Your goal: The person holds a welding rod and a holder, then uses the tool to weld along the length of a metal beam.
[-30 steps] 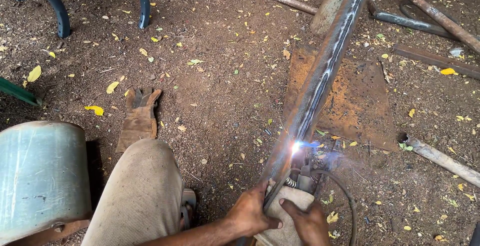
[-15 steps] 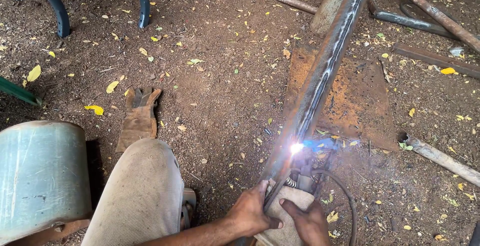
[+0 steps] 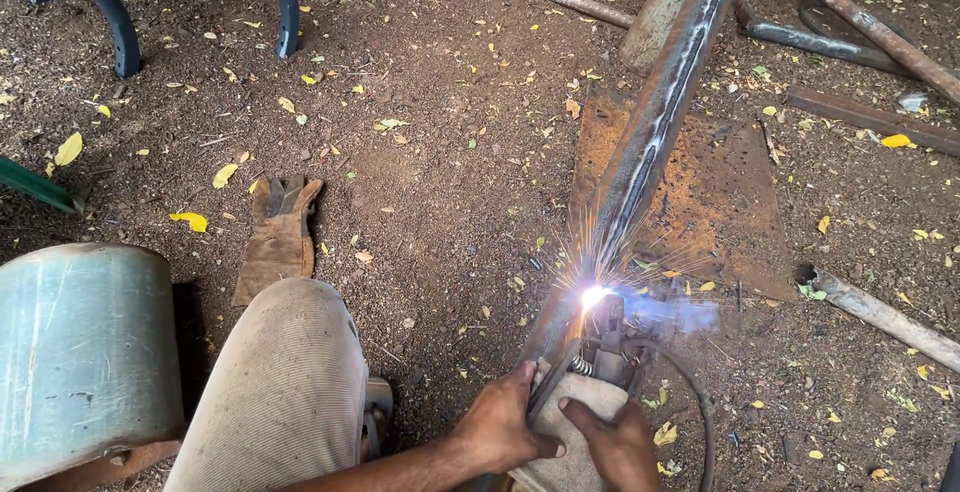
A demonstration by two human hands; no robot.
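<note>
A long rusty metal bar (image 3: 655, 122) runs from the top right down to my hands. A bright welding arc (image 3: 595, 297) burns on its near end, throwing sparks and bluish smoke. The electrode holder (image 3: 603, 340), with a spring and a black cable (image 3: 700, 412), sits just below the arc, its handle wrapped in pale cloth (image 3: 578, 402). My left hand (image 3: 498, 424) grips the left side of the cloth wrap, against the bar's near end. My right hand (image 3: 618, 444) clasps the wrap's right side, a finger laid across it.
My knee in tan trousers (image 3: 285, 392) is at the bottom left beside a green metal drum (image 3: 85, 352). A worn leather glove (image 3: 280, 237) lies on the dirt. A rusty plate (image 3: 720, 192) lies under the bar; pipes (image 3: 880, 317) and scrap rods (image 3: 860, 27) lie right.
The arc stays at the same spot on the bar, and its sparks now spread wider. Both hands keep their hold and have barely moved.
</note>
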